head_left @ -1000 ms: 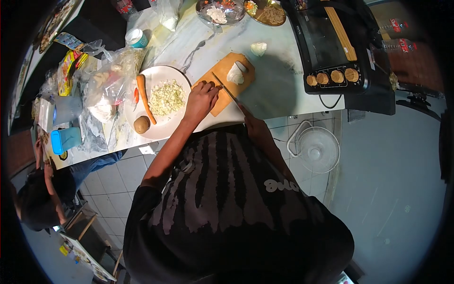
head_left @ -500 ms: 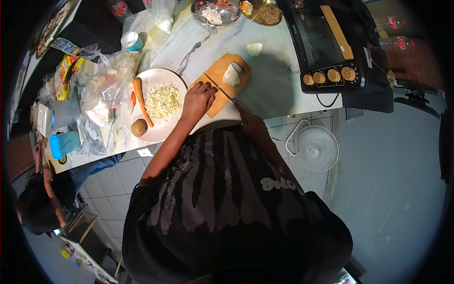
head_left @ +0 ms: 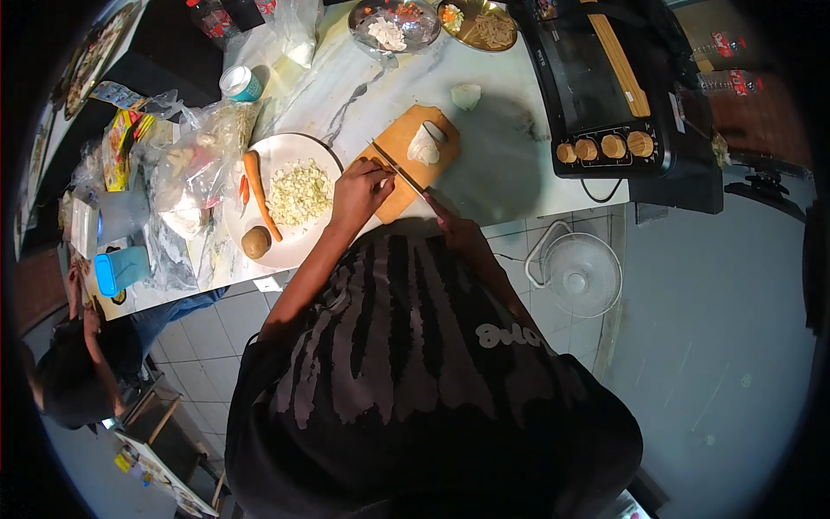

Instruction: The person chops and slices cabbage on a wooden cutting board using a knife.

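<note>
My right hand (head_left: pixel 451 222) is wrapped round the handle of a knife (head_left: pixel 400 168), whose blade slants over the wooden cutting board (head_left: pixel 411 123). Close to the blade, on the board's left side, my left hand (head_left: pixel 361 185) has its fingers curled and pressed down; what they hold is hidden. A white vegetable piece (head_left: pixel 424 147) lies at the far part of the board, and another pale piece (head_left: pixel 466 96) rests on the counter beyond it. To the left, a plate (head_left: pixel 285 142) carries chopped pale bits (head_left: pixel 299 192), a carrot (head_left: pixel 260 197), small red chillies (head_left: pixel 245 189) and a round brown potato-like item (head_left: pixel 256 242).
A black toaster oven (head_left: pixel 596 95) stands at right. Two bowls of cut food, one a glass bowl (head_left: pixel 415 39), sit at the back. Plastic bags (head_left: pixel 203 147), a white-lidded jar (head_left: pixel 241 84) and a blue-lidded container (head_left: pixel 122 270) crowd the left. Another person (head_left: pixel 78 372) is at far left.
The knife has turned so more of its blade's flat side shows, apart from my left fingers. My left fingers have drawn in slightly. The view has shifted a little.
</note>
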The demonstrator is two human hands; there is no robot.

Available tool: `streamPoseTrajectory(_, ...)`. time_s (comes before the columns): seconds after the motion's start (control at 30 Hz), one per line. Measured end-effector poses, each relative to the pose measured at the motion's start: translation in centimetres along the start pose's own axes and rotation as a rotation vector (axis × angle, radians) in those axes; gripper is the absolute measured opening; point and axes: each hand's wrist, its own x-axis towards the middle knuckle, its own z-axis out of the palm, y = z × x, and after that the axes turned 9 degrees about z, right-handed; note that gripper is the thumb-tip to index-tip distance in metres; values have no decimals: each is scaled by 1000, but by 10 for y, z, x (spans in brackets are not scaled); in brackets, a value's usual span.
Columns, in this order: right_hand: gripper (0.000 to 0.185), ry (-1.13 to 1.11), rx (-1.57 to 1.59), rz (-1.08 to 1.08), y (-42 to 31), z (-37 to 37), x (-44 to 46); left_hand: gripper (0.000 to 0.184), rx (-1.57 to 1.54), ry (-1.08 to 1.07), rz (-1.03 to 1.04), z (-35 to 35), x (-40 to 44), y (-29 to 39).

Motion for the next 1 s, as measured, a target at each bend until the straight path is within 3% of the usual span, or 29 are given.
streamPoseTrajectory(0.23,54,6,54,-4,0,4,-2,14,-20,-29,-74,-2,1,3)
streamPoseTrajectory(0.43,55,-60,-66,129,-9,0,-2,13,-26,-13,-59,0,2,2)
streamPoseTrajectory(0.7,53,88,37,-43,-6,7,-2,11,-114,21,-245,-3,3,10)
streamPoseTrajectory(1.0,57,11,32,13,-5,7,-5,11,-169,45,-273,-3,6,7)
